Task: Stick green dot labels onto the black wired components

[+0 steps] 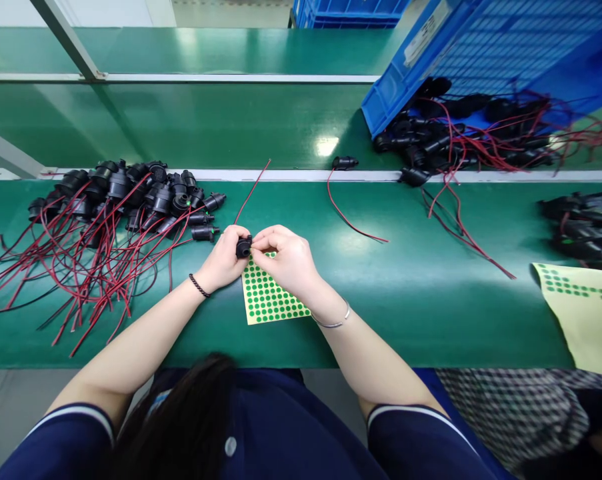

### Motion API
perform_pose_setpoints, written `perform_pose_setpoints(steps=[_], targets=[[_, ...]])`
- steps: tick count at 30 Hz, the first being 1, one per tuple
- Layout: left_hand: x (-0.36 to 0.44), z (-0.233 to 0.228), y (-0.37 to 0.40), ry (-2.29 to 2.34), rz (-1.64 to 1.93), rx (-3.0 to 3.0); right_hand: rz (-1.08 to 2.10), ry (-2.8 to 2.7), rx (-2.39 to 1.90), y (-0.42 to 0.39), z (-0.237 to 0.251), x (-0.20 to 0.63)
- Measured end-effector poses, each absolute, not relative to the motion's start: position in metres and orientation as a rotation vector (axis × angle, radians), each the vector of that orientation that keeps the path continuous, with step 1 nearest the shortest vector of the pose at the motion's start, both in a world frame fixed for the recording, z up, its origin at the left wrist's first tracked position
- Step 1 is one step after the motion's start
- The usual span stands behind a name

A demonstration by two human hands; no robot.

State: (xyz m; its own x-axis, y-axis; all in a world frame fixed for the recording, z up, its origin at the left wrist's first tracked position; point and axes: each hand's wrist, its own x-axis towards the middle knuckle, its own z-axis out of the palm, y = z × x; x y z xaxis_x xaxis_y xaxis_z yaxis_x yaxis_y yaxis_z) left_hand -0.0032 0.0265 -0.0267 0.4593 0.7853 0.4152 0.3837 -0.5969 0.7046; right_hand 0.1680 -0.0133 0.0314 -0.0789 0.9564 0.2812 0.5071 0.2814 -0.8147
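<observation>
My left hand (227, 259) is closed around a small black wired pump (243, 247), whose red wire (253, 192) sticks up and away behind the fingers. My right hand (287, 260) meets it from the right, thumb and fingertips pinched together against the pump's side; whatever sits between those fingertips is too small to make out. Partly covered by both hands, a pale yellow sheet of round green stickers (271, 297) lies flat on the green table just below them.
A heap of black pumps (151, 193) with tangled red wires lies at left. One pump (345, 163) rests on the white ledge. At right a tilted blue crate (395, 83) spills more pumps (431, 143). Another sticker sheet (581, 320) hangs over the right edge near a person's checkered clothing.
</observation>
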Motion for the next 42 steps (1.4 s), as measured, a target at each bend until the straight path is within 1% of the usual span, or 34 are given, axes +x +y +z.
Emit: perform_pose_setpoints(steps=[3,9,14,19,22,27,30,34,42], targets=[[-0.002,-0.026,0.026,0.953,1.039,2.200,0.748,-1.631,-1.327,-0.014,0.032,0.166],[0.001,-0.027,0.025,0.890,1.188,2.195,1.086,-1.356,-1.251,-0.011,0.025,0.163],[0.002,-0.028,0.025,0.842,1.277,2.176,1.073,-1.341,-1.223,-0.011,0.021,0.162],[0.005,-0.025,0.022,0.855,1.308,2.120,1.130,-1.292,-1.162,-0.011,0.022,0.163],[0.007,-0.023,0.020,0.889,1.337,2.066,1.003,-1.323,-1.132,-0.014,0.022,0.163],[0.009,-0.024,0.021,0.881,1.437,2.097,0.468,-1.572,-1.098,-0.018,0.021,0.160],[0.010,-0.026,0.022,0.877,1.496,2.136,0.285,-1.648,-1.088,-0.019,0.021,0.158],[0.011,-0.028,0.023,0.873,1.521,2.200,0.215,-1.661,-1.087,-0.020,0.022,0.157],[0.010,-0.027,0.024,0.837,1.561,2.292,0.210,-1.659,-1.075,-0.020,0.024,0.158]])
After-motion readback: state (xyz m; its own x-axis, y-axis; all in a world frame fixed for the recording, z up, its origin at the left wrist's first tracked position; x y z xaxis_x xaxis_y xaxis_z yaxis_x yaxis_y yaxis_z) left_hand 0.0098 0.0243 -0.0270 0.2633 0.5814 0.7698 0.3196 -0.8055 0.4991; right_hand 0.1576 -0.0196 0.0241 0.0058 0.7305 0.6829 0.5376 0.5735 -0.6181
